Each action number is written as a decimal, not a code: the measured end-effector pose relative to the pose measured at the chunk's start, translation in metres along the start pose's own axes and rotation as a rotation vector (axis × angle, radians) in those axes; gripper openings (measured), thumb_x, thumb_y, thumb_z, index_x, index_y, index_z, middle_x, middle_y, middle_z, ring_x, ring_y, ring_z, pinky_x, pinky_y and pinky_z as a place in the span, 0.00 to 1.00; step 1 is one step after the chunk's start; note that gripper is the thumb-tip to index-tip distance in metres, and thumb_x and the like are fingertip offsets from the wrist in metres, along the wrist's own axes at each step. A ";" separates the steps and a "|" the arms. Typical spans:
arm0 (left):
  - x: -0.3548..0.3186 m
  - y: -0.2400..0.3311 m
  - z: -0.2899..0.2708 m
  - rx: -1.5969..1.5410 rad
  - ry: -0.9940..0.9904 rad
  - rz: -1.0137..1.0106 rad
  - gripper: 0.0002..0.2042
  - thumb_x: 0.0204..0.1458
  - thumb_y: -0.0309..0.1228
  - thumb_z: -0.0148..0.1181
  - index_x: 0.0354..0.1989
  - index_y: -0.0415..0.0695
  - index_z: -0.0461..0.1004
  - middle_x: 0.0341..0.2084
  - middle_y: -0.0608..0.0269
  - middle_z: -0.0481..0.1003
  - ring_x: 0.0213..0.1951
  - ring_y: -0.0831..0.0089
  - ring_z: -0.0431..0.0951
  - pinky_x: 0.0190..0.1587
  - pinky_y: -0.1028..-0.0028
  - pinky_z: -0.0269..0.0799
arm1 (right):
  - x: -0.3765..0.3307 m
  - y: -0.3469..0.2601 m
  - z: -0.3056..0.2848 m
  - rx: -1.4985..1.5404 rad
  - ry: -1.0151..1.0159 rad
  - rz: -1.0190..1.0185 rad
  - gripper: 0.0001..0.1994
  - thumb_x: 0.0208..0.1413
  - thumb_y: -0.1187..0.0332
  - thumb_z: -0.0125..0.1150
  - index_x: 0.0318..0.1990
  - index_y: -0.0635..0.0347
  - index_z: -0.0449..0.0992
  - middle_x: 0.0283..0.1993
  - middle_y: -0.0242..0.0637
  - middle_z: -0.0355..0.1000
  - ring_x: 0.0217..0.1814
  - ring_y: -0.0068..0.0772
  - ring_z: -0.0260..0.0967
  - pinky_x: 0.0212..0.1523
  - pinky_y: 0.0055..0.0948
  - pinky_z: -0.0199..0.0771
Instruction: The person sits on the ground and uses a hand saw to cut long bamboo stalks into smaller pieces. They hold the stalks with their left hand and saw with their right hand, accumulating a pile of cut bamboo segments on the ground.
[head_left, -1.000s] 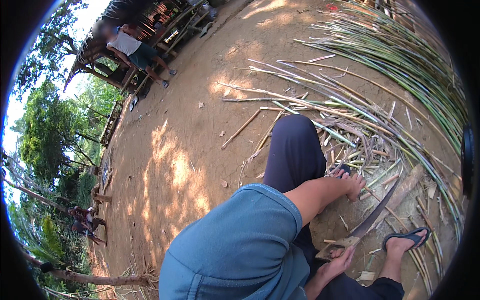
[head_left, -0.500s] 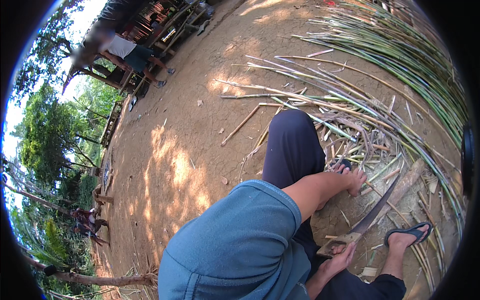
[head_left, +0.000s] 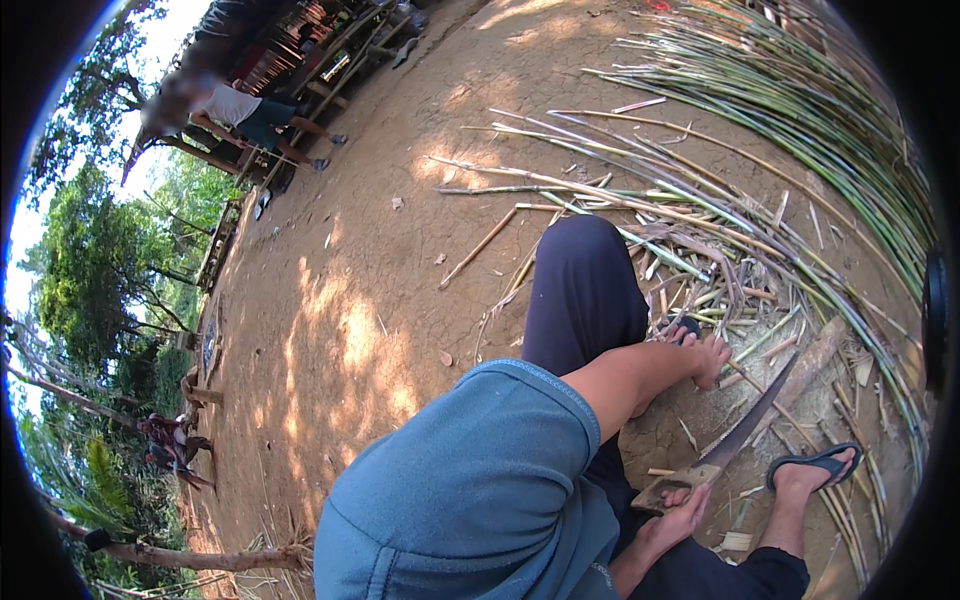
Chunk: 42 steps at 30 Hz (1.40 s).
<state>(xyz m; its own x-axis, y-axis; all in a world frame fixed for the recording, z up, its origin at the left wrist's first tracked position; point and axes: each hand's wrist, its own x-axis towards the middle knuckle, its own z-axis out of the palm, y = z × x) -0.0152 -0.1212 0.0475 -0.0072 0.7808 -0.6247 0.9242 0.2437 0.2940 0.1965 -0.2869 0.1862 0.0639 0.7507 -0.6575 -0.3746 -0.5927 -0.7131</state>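
Note:
My right hand [head_left: 680, 518] is wrapped round the wooden handle of a hand saw [head_left: 748, 423]. The toothed blade slants up and to the right, its tip over a short log [head_left: 812, 362] on the ground. My left hand [head_left: 710, 360] reaches down beside the log, fingers curled round the end of a thin brown cane stalk [head_left: 783, 412]. This stalk passes under the blade, across the log; whether the teeth touch it I cannot tell. Pale sawdust [head_left: 775, 335] and cut cane pieces [head_left: 715, 298] lie around the left hand.
A large bundle of long green canes [head_left: 800, 130] lies at the far right, with loose stalks [head_left: 640, 200] nearer. My sandalled foot [head_left: 815, 470] is right of the saw. At the upper left a person [head_left: 250, 112] stands by a wooden shelter; others [head_left: 172, 445] are at the left edge.
My hands and the saw stay nearly in place, with only a slight shift of the blade. The standing person at the upper left has leaned or moved a little to the left.

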 end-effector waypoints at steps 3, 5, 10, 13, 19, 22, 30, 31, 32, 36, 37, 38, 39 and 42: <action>0.002 0.011 -0.007 0.040 0.056 0.025 0.42 0.38 0.39 0.65 0.65 0.46 0.53 0.63 0.50 0.54 0.65 0.51 0.53 0.61 0.45 0.52 | -0.002 -0.007 0.004 -0.026 -0.009 -0.039 0.15 0.66 0.64 0.47 0.53 0.66 0.68 0.20 0.25 0.50 0.21 0.18 0.48 0.28 0.22 0.57; 0.007 0.015 -0.007 0.097 0.109 0.043 0.41 0.37 0.38 0.66 0.63 0.45 0.56 0.59 0.50 0.57 0.63 0.52 0.55 0.61 0.48 0.51 | 0.002 -0.007 0.002 -0.010 -0.006 -0.043 0.15 0.66 0.64 0.47 0.52 0.66 0.68 0.20 0.25 0.50 0.21 0.18 0.48 0.28 0.22 0.58; 0.004 0.011 0.002 0.092 0.153 0.043 0.40 0.34 0.38 0.68 0.60 0.42 0.58 0.55 0.48 0.60 0.59 0.54 0.59 0.59 0.53 0.54 | -0.002 -0.005 -0.006 -0.010 0.027 -0.026 0.15 0.66 0.64 0.47 0.53 0.67 0.68 0.20 0.25 0.50 0.21 0.18 0.48 0.28 0.22 0.57; 0.014 0.011 0.001 0.075 0.197 0.087 0.36 0.36 0.39 0.67 0.57 0.42 0.62 0.54 0.48 0.62 0.59 0.54 0.60 0.59 0.54 0.55 | -0.002 -0.007 -0.009 0.013 0.062 -0.044 0.16 0.66 0.64 0.48 0.53 0.67 0.67 0.20 0.25 0.50 0.21 0.18 0.48 0.28 0.22 0.57; 0.039 0.007 -0.012 0.105 0.205 0.086 0.33 0.39 0.40 0.64 0.57 0.41 0.67 0.60 0.45 0.59 0.65 0.51 0.54 0.62 0.48 0.50 | 0.000 -0.009 0.001 0.051 0.014 -0.023 0.17 0.66 0.64 0.49 0.55 0.68 0.67 0.20 0.25 0.50 0.22 0.18 0.48 0.28 0.21 0.57; 0.033 0.013 -0.049 0.123 0.139 0.177 0.26 0.42 0.42 0.61 0.49 0.38 0.75 0.48 0.45 0.73 0.53 0.52 0.71 0.55 0.53 0.65 | 0.005 -0.001 -0.004 0.036 -0.023 -0.019 0.17 0.66 0.64 0.49 0.55 0.68 0.66 0.20 0.25 0.50 0.22 0.18 0.49 0.28 0.21 0.57; 0.015 0.004 -0.130 0.832 -0.181 0.475 0.17 0.46 0.37 0.56 0.40 0.40 0.79 0.37 0.46 0.79 0.40 0.52 0.79 0.43 0.55 0.73 | 0.002 0.000 -0.013 0.010 -0.002 -0.016 0.16 0.65 0.65 0.50 0.54 0.66 0.68 0.21 0.25 0.52 0.22 0.19 0.50 0.28 0.23 0.60; 0.015 0.025 -0.154 0.884 -0.175 0.527 0.16 0.46 0.36 0.56 0.40 0.40 0.79 0.36 0.46 0.79 0.40 0.52 0.79 0.43 0.55 0.73 | 0.008 -0.006 -0.012 0.039 0.041 -0.028 0.16 0.65 0.65 0.50 0.54 0.66 0.68 0.21 0.25 0.52 0.22 0.19 0.50 0.28 0.23 0.60; 0.004 0.017 -0.159 0.889 -0.169 0.522 0.16 0.46 0.36 0.56 0.40 0.41 0.80 0.36 0.46 0.79 0.39 0.52 0.79 0.43 0.55 0.73 | 0.009 -0.002 -0.015 0.027 -0.013 -0.008 0.15 0.65 0.65 0.50 0.52 0.65 0.68 0.20 0.25 0.52 0.22 0.18 0.50 0.28 0.23 0.60; 0.007 -0.016 -0.150 0.485 0.076 0.351 0.14 0.46 0.36 0.55 0.35 0.40 0.81 0.36 0.47 0.79 0.41 0.52 0.79 0.44 0.56 0.73 | 0.015 0.009 -0.018 0.018 -0.197 0.018 0.11 0.66 0.64 0.48 0.46 0.63 0.67 0.20 0.24 0.52 0.21 0.17 0.50 0.27 0.22 0.60; 0.025 -0.023 -0.145 0.501 0.033 0.373 0.15 0.46 0.36 0.55 0.36 0.40 0.81 0.37 0.47 0.79 0.41 0.52 0.79 0.44 0.57 0.73 | 0.014 0.009 -0.019 0.028 -0.218 0.016 0.10 0.66 0.64 0.48 0.44 0.62 0.67 0.20 0.24 0.52 0.21 0.17 0.50 0.27 0.22 0.59; 0.036 -0.040 -0.135 0.501 -0.036 0.375 0.16 0.46 0.36 0.55 0.37 0.39 0.80 0.38 0.46 0.79 0.42 0.52 0.79 0.45 0.58 0.73 | 0.009 0.009 -0.014 0.027 -0.241 0.049 0.09 0.66 0.64 0.48 0.43 0.61 0.67 0.20 0.24 0.52 0.21 0.17 0.50 0.27 0.22 0.59; 0.052 -0.039 -0.127 0.554 -0.046 0.416 0.17 0.45 0.37 0.56 0.37 0.37 0.80 0.38 0.45 0.79 0.42 0.51 0.79 0.46 0.59 0.73 | 0.009 0.004 -0.006 0.029 -0.207 0.038 0.09 0.67 0.64 0.48 0.41 0.61 0.67 0.19 0.23 0.51 0.21 0.16 0.49 0.27 0.22 0.59; 0.063 -0.038 -0.093 0.321 -0.157 0.201 0.24 0.42 0.41 0.61 0.45 0.37 0.77 0.41 0.43 0.78 0.45 0.52 0.78 0.48 0.61 0.73 | 0.023 0.014 -0.015 -0.013 -0.043 -0.037 0.10 0.67 0.63 0.47 0.36 0.58 0.67 0.19 0.23 0.51 0.20 0.15 0.49 0.26 0.22 0.59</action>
<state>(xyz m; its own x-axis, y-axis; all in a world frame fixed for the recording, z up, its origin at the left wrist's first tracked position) -0.0857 -0.0277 0.0643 0.2210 0.6911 -0.6881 0.9737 -0.1162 0.1961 0.2065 -0.2821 0.1573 0.0376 0.7836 -0.6201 -0.3610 -0.5680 -0.7396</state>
